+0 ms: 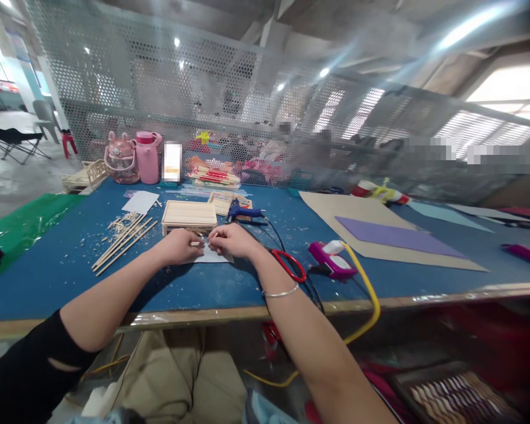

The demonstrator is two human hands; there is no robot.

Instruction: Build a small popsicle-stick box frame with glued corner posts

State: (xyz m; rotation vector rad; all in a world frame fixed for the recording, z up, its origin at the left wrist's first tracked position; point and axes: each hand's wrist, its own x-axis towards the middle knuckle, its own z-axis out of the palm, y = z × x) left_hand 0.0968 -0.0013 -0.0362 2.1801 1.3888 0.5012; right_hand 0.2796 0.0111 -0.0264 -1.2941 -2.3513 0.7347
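Observation:
My left hand (181, 246) is closed, with the end of a short wooden stick piece (195, 244) showing at its fingertips. Close beside it, my right hand (234, 240) is closed in a pinch; whatever is between its fingertips is too small to make out. Both hands are over a white sheet of paper (212, 257). Just behind them stands a small box-like frame of wooden sticks (189, 213), its front partly hidden by my left hand. A blue hot glue gun (242, 211) lies behind my right hand.
Loose sticks (126, 244) and cut bits (122, 227) lie left on the blue table (229, 288). Red-handled scissors (291, 265) and a purple power socket (333, 260) with a yellow cable (371, 288) are right. A pink bottle (148, 159) stands behind; purple sheet (397, 237) lies far right.

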